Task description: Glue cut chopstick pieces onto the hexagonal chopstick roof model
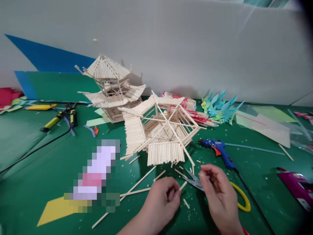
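Note:
My left hand (pixel 165 197) is closed in a pinch around a short wooden stick (pixel 183 186), low over the table. To its right, my right hand (pixel 218 195) has thumb and fingertips drawn together. What they hold, if anything, is too small to make out. Scissors (pixel 194 183) with spread blades and a yellow handle loop extend behind my right hand; whether it touches them I cannot tell. Just beyond both hands stands a six-sided frame of wooden sticks (pixel 166 153), with slatted panels on some sides and crossing sticks over its top.
Behind stands a tiered stick pagoda (pixel 110 68). A blue glue gun (pixel 217 148) lies right, its cord running forward. Bundled sticks (pixel 193 114) and folded blue paper (pixel 222 106) sit at the back. Pliers (pixel 65 116) lie left; loose sticks (pixel 137 191) lie near my left hand.

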Tool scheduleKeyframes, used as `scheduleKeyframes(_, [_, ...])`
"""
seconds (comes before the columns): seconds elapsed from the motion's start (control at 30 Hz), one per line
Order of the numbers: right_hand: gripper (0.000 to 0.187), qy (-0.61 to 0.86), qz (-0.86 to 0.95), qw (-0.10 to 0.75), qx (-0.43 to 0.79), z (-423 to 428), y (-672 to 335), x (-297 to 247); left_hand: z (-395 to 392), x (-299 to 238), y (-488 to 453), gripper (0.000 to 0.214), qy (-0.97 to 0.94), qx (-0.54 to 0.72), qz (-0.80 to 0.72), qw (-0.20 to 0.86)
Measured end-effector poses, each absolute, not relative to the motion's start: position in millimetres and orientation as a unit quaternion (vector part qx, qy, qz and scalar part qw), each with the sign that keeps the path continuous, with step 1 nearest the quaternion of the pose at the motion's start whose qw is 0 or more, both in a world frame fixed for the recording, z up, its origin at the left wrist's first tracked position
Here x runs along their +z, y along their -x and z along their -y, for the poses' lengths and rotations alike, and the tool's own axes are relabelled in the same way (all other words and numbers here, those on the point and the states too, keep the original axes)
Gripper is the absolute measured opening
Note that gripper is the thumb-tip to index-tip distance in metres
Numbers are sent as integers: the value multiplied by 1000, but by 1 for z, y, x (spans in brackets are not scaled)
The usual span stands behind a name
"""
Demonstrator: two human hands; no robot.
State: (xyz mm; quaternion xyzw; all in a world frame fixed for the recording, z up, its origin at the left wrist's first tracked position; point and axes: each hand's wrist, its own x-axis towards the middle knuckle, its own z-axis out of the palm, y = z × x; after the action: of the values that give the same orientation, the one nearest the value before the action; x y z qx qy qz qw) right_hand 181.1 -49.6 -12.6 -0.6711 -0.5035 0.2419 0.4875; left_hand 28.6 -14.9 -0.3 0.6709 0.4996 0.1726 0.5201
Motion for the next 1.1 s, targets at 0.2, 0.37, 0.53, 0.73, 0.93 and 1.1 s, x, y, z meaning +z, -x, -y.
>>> scheduleKeyframes(0.2, [23,694,487,473,242,60,-184,-21,26,-13,-15,20,-853,-27,-469,228])
scheduleKeyframes(0.37, [25,704,472,471,244,67,-185,-23,14,-2,0,28,-851,-36,-506,136])
scheduleKeyframes(0.53, [25,704,480,468,235,71,-185,-24,-6,3,38,21,-837,-49,-539,80])
scheduleKeyframes(0.73, [20,674,529,445,261,74,-175,-24,-12,-4,51,19,-852,-45,-514,90])
scheduleKeyframes(0.93, [11,602,681,330,255,63,-144,-20,-14,-9,59,22,-856,-10,-502,124])
scheduleKeyframes(1.1, [9,544,812,153,143,35,-103,-21,-20,-13,66,22,-857,2,-492,154])
